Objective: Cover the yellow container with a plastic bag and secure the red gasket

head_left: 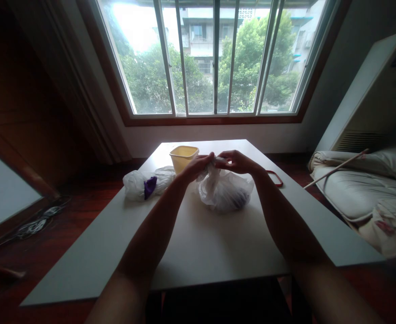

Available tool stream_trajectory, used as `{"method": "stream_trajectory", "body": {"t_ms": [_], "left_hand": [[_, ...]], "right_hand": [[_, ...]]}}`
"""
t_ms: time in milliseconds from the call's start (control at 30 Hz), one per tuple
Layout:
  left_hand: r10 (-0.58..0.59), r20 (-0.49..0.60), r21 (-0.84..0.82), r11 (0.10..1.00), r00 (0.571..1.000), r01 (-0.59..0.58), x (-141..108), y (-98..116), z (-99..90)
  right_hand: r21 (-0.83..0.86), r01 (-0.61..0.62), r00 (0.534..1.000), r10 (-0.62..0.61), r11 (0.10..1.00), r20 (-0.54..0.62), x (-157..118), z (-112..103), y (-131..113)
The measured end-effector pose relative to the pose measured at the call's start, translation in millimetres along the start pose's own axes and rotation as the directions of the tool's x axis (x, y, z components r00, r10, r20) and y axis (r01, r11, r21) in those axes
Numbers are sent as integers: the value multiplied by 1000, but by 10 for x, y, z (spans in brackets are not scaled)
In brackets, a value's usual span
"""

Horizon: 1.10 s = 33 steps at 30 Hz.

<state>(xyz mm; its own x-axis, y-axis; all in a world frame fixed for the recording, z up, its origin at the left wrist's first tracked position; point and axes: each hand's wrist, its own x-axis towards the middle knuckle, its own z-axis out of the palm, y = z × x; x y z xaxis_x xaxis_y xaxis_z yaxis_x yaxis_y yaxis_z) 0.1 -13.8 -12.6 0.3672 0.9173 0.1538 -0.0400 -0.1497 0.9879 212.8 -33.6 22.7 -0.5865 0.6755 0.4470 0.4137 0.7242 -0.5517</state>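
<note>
The bag (pixel 223 191) is crinkled plastic, the table (pixel 218 247) smooth.

Two bare arms (pixel 153 225), bare hands (pixel 237 162)

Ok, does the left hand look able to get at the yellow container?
Probably yes: the yellow container looks close to the left hand, with nothing visible blocking the way. That hand holds the gathered top of the translucent bag, though, so it may need to let go first.
</note>
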Motion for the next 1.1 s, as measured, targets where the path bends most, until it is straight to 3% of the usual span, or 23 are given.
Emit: {"method": "stream_trajectory", "body": {"t_ms": [233, 400, 500, 667, 833, 1000, 1100], "left_hand": [[117, -96, 309, 947, 989, -82, 16, -2, -7], [295, -52, 551, 805, 954, -219, -48, 122, -70], [368, -53, 663, 708, 928, -243, -95, 220, -147], [330, -103, 733, 663, 938, -152, -119, 295, -333], [354, -222, 793, 608, 908, -44, -160, 326, -606], [308, -329, 834, 538, 892, 122, -222, 341, -850], [176, -353, 816, 539, 919, 210, -216, 292, -906]], "right_hand": [[18, -98, 982, 100, 995, -162, 36, 2, 12], [47, -130, 950, 138, 990, -281, 53, -1, 58], [49, -167, 913, 173, 985, -370, 46, -28, 77], [31, -274, 831, 253, 961, -495, 19, -127, 168], [-22, -419, 745, 330, 908, -580, -28, -280, 373], [-148, -675, 595, 416, 723, -688, -137, -383, 631], [-178, -762, 562, 498, 623, -661, -185, -381, 742]]}}
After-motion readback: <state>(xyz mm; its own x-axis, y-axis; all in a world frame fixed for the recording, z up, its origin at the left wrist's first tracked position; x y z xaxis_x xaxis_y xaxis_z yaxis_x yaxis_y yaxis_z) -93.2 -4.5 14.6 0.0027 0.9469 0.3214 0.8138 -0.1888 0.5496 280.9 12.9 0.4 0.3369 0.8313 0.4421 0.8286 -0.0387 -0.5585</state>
